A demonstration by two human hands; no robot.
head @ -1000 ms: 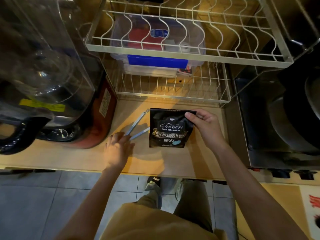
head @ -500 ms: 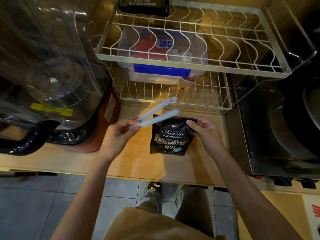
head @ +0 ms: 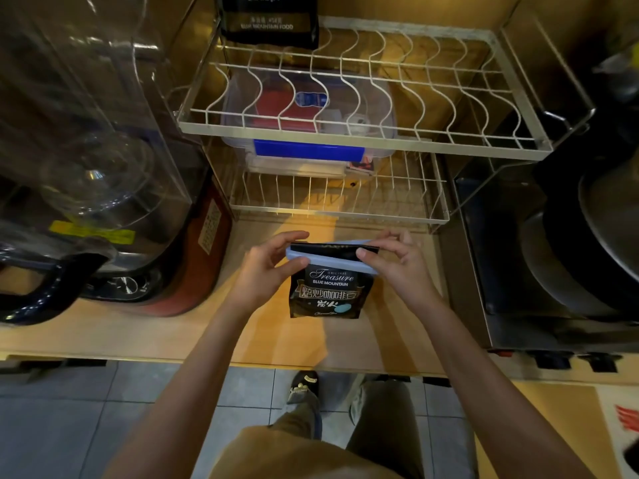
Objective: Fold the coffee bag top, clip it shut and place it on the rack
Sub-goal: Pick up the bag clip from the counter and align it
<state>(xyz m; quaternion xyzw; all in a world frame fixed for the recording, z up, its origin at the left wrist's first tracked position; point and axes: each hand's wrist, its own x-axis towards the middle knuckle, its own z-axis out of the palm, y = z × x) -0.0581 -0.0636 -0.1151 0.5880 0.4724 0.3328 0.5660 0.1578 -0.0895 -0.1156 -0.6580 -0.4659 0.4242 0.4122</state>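
Note:
A small black coffee bag (head: 326,292) with white and gold lettering lies on the wooden counter (head: 269,337) in front of the rack. A pale blue sealing clip (head: 332,261) spans the folded top of the bag, one arm in front and one behind. My left hand (head: 266,271) pinches the clip's left end. My right hand (head: 397,267) holds the right end of the clip and the bag top. The two-tier white wire rack (head: 363,143) stands just behind the bag.
Another black coffee bag (head: 269,19) sits at the back left of the rack's upper tier. A clear plastic box with a blue latch (head: 307,150) is on the lower tier. A blender with a glass jug (head: 90,174) stands left; a dark pan on a stove (head: 587,243) is right.
My left hand picked the clip up from the counter, carried it right and set it across the bag's top. My right hand shifted onto the clip's right end.

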